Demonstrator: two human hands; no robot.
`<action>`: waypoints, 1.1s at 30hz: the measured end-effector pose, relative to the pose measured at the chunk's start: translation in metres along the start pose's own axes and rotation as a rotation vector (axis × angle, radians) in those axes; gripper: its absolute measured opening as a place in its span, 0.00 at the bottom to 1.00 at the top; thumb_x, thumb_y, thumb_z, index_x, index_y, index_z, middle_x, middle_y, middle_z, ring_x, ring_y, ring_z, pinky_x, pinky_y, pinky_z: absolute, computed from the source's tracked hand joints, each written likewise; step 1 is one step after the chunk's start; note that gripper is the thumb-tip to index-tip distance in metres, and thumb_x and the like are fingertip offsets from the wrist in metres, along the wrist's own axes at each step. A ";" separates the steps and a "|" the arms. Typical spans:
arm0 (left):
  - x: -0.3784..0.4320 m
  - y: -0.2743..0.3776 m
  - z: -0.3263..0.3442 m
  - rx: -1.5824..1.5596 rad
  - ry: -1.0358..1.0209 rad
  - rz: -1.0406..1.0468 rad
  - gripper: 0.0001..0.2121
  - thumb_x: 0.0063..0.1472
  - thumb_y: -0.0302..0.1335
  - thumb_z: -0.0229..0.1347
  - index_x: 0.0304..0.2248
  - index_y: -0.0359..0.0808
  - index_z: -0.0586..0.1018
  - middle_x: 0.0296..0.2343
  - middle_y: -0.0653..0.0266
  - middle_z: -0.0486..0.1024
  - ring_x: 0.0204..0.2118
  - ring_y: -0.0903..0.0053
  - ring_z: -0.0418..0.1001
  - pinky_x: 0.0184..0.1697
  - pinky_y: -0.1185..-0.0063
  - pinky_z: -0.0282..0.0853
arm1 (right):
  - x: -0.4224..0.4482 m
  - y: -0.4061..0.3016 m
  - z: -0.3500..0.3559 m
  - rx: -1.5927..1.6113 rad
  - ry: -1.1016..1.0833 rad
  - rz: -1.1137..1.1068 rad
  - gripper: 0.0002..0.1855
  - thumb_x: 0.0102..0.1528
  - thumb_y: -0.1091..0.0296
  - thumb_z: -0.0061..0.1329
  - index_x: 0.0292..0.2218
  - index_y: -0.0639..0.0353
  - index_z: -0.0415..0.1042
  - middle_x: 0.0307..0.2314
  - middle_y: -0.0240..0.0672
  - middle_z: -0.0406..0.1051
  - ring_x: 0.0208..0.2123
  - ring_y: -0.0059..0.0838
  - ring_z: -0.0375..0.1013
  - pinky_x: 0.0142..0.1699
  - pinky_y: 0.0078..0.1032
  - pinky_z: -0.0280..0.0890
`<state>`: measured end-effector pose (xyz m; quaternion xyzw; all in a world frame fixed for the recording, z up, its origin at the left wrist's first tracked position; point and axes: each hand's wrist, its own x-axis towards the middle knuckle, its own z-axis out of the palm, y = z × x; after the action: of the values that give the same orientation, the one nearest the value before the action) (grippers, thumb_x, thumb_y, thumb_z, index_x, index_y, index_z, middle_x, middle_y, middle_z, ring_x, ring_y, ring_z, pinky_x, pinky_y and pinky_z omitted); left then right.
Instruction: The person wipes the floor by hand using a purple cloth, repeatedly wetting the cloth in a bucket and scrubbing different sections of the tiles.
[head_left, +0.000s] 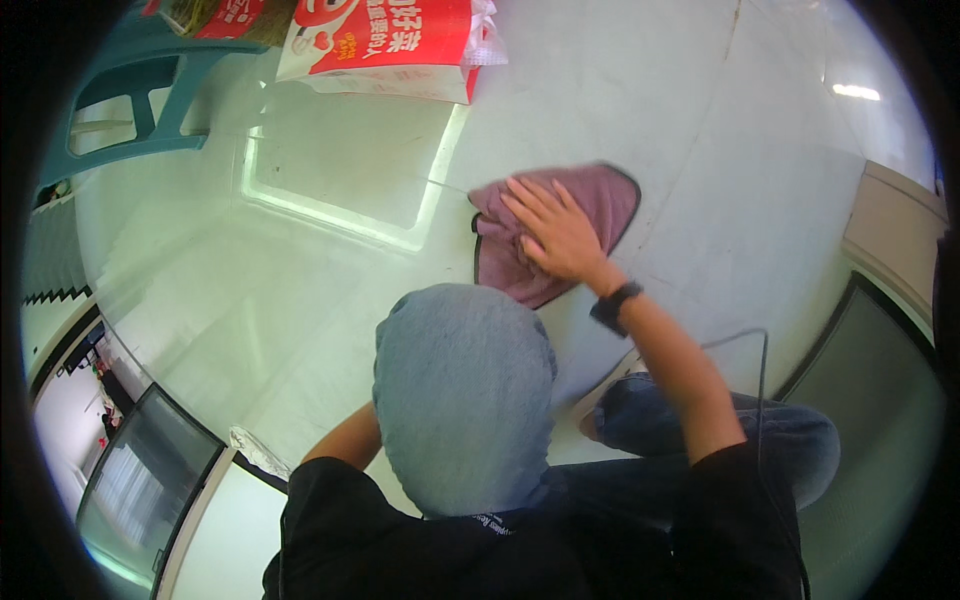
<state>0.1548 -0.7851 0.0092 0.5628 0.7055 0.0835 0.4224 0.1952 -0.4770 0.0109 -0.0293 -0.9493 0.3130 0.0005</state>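
Note:
My right hand (555, 232) lies palm down on a mauve cloth (604, 199) with dark edging, its fingers spread and pressed on the bunched fabric. The cloth rests on the pale, glossy floor (585, 90). A dark band sits on my right wrist. My left hand is out of view; its forearm passes behind a rounded, blue-grey fabric-covered object (465, 397) that fills the lower middle of the picture. What this object is, I cannot tell.
A red and white printed package (375, 45) stands at the top, beside a clear bag (255, 19) and a teal plastic stool or chair (169, 112). A thin cable (763, 375) runs near the jeans-clad leg (795, 442). Dark-framed glass panels (150, 480) are at lower left.

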 end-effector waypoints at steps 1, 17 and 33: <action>-0.017 -0.001 0.010 0.010 0.005 -0.013 0.21 0.66 0.30 0.49 0.54 0.23 0.68 0.56 0.42 0.63 0.60 0.48 0.60 0.61 0.63 0.62 | -0.014 -0.017 0.010 0.028 0.012 0.067 0.37 0.55 0.58 0.47 0.64 0.55 0.58 0.66 0.36 0.53 0.67 0.35 0.52 0.70 0.45 0.43; 0.066 -0.096 -0.085 0.335 1.068 -0.461 0.26 0.70 0.34 0.45 0.59 0.21 0.62 0.60 0.37 0.57 0.64 0.45 0.52 0.67 0.61 0.50 | -0.032 -0.146 0.108 0.394 0.187 0.384 0.37 0.65 0.57 0.42 0.66 0.68 0.47 0.67 0.52 0.43 0.70 0.45 0.42 0.71 0.47 0.36; 0.218 0.062 -0.026 0.194 0.692 0.113 0.38 0.66 0.45 0.47 0.65 0.23 0.52 0.66 0.39 0.47 0.70 0.47 0.42 0.69 0.55 0.40 | -0.151 -0.090 0.111 0.087 0.588 1.231 0.46 0.61 0.49 0.47 0.68 0.65 0.41 0.68 0.48 0.42 0.71 0.43 0.42 0.70 0.49 0.41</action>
<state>0.1801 -0.5651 -0.0471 0.5769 0.7791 0.2250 0.0979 0.3386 -0.6243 -0.0223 -0.6476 -0.7068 0.2730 0.0813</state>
